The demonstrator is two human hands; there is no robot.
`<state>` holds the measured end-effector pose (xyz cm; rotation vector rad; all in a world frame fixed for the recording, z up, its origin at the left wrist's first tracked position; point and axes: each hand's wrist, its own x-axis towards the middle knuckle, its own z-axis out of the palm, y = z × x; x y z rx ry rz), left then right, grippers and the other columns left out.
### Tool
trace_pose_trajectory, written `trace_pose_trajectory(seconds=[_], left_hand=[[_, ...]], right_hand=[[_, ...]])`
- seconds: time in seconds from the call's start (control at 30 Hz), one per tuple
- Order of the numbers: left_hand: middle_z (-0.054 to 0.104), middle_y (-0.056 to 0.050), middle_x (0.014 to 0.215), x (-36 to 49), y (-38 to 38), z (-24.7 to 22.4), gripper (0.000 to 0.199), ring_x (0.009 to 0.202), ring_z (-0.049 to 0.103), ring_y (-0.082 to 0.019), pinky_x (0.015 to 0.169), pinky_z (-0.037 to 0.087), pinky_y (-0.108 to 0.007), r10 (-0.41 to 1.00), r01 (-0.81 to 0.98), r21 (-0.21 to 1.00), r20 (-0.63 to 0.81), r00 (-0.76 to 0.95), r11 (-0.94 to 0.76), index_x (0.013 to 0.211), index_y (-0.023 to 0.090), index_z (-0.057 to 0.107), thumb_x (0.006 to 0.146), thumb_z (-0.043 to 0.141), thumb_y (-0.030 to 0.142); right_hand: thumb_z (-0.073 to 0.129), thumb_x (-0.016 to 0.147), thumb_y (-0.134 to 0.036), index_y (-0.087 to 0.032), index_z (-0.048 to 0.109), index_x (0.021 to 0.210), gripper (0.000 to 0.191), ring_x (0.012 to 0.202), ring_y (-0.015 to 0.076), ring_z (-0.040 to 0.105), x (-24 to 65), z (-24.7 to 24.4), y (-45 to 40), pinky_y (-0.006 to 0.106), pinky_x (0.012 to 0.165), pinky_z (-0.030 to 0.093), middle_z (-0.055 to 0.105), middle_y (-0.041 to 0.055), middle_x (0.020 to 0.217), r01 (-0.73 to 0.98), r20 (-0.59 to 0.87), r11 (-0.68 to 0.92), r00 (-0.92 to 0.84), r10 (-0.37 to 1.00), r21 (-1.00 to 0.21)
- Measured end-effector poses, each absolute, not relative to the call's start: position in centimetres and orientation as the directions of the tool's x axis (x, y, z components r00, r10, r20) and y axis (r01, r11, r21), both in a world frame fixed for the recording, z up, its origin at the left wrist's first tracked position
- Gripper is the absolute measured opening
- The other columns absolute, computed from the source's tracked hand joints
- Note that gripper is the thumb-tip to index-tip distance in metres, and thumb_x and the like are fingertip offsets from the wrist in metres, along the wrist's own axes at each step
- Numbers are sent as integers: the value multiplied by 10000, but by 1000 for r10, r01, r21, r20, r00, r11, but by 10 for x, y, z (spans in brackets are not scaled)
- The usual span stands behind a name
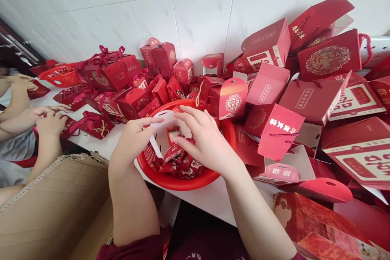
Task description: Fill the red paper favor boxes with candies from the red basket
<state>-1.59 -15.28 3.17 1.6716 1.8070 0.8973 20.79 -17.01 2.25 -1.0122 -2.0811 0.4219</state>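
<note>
Over a red plastic basket (183,186) is a small open box (163,140), its white inside showing and its red flap lettered. My left hand (132,140) holds the box's left side, thumb and fingertips at the white edge. My right hand (199,138) is over the box's right side with its fingers spread; no object shows in its grasp. Something red and pale is visible inside the box, too small to name. Red wrapped packets (189,168) lie in the basket beneath the box.
Red gift boxes (268,83) crowd the right side and the back along the tiled wall (201,16). A cardboard carton (61,207) stands at lower left. Other people's hands (53,120) work at the left, near another red basket (59,75).
</note>
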Motion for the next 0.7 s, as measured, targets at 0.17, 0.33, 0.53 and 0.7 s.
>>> trace_pose_trajectory(seconds=[0.17,0.33,0.53,0.7], left_hand=[[628,-12,583,-20,-151,33,483,469,418,-102,413,288,-208,947,525,848,110,-301,68,993,186,827,607,536,174],[641,-17,577,-2,-144,41,481,475,405,-94,428,276,-211,877,437,896,272,-396,-81,962,184,834,594,527,143],[609,-2,562,6,-132,10,451,499,388,-102,458,270,-219,939,571,818,242,-244,-63,964,196,836,671,494,194],[539,19,508,3,-128,-8,524,449,332,-93,437,238,-224,933,402,914,188,-306,-53,1037,190,820,622,500,200]], right_hand=[[471,1021,-290,-204,622,1185,239,1113,216,633,238,13,-165,352,981,476,681,82,1208,520,506,514,-171,845,-682],[503,982,-233,-196,665,1067,186,931,214,678,251,-4,-156,327,842,495,724,74,1068,658,296,306,-131,946,-688],[566,894,-112,-204,702,1101,265,1052,219,660,234,-30,-150,325,945,486,706,81,1122,737,-50,334,-446,894,-588],[798,718,-189,-147,656,1248,550,1263,391,530,217,-46,-151,453,956,511,587,207,1304,815,-212,287,-439,873,-503]])
